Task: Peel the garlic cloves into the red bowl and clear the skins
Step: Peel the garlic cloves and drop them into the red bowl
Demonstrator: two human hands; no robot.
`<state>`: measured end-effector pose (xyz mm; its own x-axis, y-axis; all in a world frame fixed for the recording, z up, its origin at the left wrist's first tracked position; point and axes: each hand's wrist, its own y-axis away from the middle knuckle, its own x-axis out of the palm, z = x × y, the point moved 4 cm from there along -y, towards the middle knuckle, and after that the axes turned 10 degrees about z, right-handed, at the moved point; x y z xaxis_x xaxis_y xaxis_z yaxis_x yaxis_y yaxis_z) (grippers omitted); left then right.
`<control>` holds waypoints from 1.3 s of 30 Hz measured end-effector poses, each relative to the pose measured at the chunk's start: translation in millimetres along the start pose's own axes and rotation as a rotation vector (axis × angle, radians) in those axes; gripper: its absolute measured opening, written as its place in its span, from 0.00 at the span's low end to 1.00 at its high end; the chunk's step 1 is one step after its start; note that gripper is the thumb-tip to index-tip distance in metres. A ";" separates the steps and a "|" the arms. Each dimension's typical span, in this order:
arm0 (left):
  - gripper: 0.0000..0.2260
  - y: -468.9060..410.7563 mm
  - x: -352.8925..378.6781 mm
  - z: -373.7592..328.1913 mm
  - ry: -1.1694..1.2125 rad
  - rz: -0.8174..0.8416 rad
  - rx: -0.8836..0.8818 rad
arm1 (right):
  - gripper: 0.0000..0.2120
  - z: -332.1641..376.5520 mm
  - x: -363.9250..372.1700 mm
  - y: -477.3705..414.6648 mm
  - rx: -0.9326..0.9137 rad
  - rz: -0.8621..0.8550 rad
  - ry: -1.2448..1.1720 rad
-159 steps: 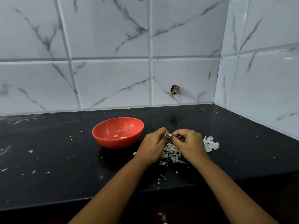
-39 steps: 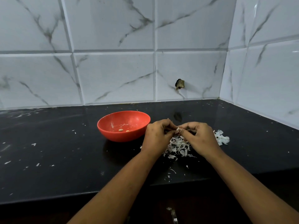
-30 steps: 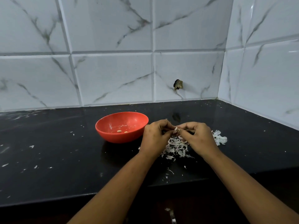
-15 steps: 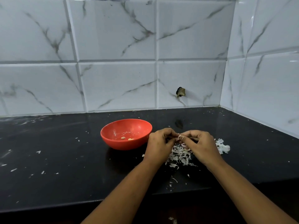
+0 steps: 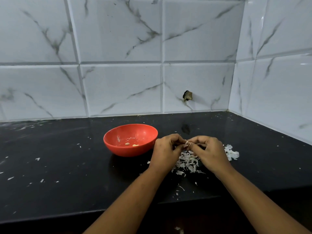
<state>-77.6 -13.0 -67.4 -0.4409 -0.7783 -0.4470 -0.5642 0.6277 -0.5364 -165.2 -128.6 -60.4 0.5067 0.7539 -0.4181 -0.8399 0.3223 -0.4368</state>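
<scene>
Mostly hidden between fingertips of left hand [image 5: 166,152] and right hand [image 5: 209,152]: small pale garlic clove [image 5: 187,143]. Partly under them: white papery skin pile [image 5: 186,162]. In round red plastic bowl [image 5: 128,152], two pale bits [image 5: 127,144], probably cloves, too small to tell.

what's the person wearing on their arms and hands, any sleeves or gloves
Both forearms are bare to the frame edge, no sleeves showing. The left hand and right hand wear no gloves; no ring, watch or bracelet shows.

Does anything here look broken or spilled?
A wall tile has a broken hole above the counter. Garlic skins are scattered: a pile under the left hand and right hand, which pinch a clove, and flecks left of the red bowl.
</scene>
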 end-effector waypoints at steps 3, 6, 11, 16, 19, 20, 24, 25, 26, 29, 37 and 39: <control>0.04 0.8 0.9 -2.0 -0.001 0.002 0.011 | 0.06 0.3 -1.3 0.1 -0.011 -0.012 -0.008; 0.05 0.9 0.0 -2.3 -0.006 -0.011 0.011 | 0.05 -0.5 -0.7 -0.4 -0.002 0.003 -0.039; 0.08 1.3 -3.6 -1.0 -0.130 -0.071 0.049 | 0.06 -1.9 2.9 -1.6 0.014 0.027 -0.029; 0.07 3.3 -3.2 -2.6 -0.190 -0.071 0.057 | 0.08 -6.3 5.5 -1.4 -0.002 0.068 0.071; 0.07 3.1 -3.5 -2.8 -0.189 -0.065 0.043 | 0.09 -5.8 6.2 -1.8 -0.008 0.077 0.087; 0.07 2.9 -3.4 -2.8 -0.186 -0.063 0.045 | 0.09 -5.0 6.3 -1.8 -0.007 0.084 0.090; 0.08 1.7 -3.5 -3.0 -0.203 -0.060 0.060 | 0.09 -1.8 5.1 -1.1 -0.008 0.088 0.074; 0.09 1.5 -3.8 -2.7 -0.203 -0.060 0.060 | 0.09 -0.7 4.6 -0.5 -0.014 0.083 0.073; 0.09 1.3 -3.4 -2.3 -0.201 -0.057 0.061 | 0.08 -0.5 4.1 0.1 -0.019 0.078 0.072; 0.09 0.8 -2.2 -2.0 -0.187 -0.033 0.077 | 0.09 -3.3 3.5 -0.4 -0.019 0.055 0.076; 0.09 1.3 -1.6 -4.0 -0.159 -0.021 0.078 | 0.10 -3.4 4.4 -1.5 -0.021 0.038 0.070; 0.09 1.6 -1.4 -4.0 -0.157 -0.016 0.082 | 0.11 -4.0 4.9 -0.7 -0.022 0.051 0.063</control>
<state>-80.7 -11.1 -64.8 -0.3145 -0.7799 -0.5411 -0.5085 0.6197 -0.5978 -161.3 -127.5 -65.3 0.4755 0.7310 -0.4895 -0.8608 0.2716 -0.4305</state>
